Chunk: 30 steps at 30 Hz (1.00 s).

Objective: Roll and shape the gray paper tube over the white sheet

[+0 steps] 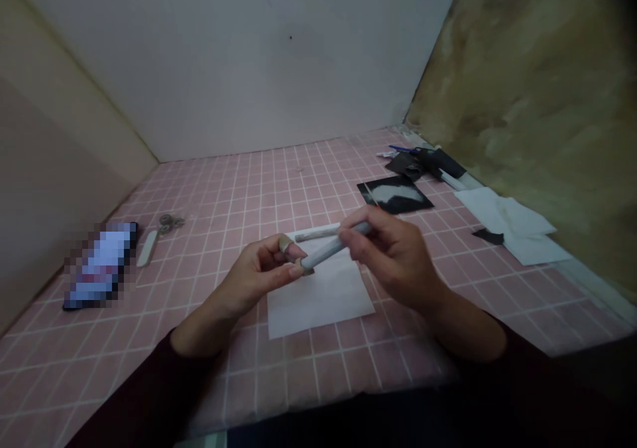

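A grey-white stick (326, 252), pen-like and about as thick as a marker, slants between my two hands above a white sheet of paper (318, 305). My right hand (391, 252) is closed on its upper end, with thumb and fingers pinching it. At the lower, tan-coloured tip, my left hand (266, 265) pinches with its thumb and fingers. A small tan piece (285, 242) shows at a left fingertip; what it is, I cannot tell. Just behind the held stick, a thinner greyish stick (318, 233) is partly hidden by my right hand.
A pink checked cloth (239, 196) covers the table. To the left are a blurred phone (102, 265), a white strip-like object (148, 247) and small grey rings (169, 222). A black sheet with a pale patch (398, 194), dark scraps (405, 164) and white papers (517, 225) lie right.
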Each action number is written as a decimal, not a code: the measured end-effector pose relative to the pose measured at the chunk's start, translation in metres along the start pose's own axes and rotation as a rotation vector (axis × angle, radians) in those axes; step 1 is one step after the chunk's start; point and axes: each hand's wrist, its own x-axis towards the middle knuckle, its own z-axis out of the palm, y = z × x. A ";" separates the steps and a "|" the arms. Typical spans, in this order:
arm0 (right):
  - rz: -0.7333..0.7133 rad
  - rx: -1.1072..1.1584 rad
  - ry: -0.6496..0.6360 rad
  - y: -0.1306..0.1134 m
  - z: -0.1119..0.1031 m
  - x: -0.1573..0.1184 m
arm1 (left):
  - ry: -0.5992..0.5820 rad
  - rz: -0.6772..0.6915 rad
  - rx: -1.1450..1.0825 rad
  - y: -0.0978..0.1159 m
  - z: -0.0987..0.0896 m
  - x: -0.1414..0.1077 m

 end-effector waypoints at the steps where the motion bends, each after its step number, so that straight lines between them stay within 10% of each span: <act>1: 0.001 -0.008 0.024 0.000 0.000 0.000 | 0.009 -0.006 -0.005 0.000 0.000 0.000; 6: -0.114 0.031 -0.220 -0.002 0.000 0.001 | -0.018 -0.054 -0.031 0.000 -0.001 -0.002; 10: -0.045 -0.006 -0.029 -0.002 -0.003 0.001 | -0.023 -0.020 -0.005 0.000 -0.002 -0.002; 15: -0.149 0.037 -0.232 -0.002 0.001 0.000 | -0.018 -0.068 -0.045 0.001 -0.001 -0.002; 20: -0.062 0.026 0.013 -0.005 -0.005 0.001 | -0.020 -0.015 -0.025 0.001 -0.004 -0.001; 30: -0.041 0.033 -0.094 0.002 -0.001 0.000 | 0.003 -0.047 -0.045 -0.002 -0.002 -0.001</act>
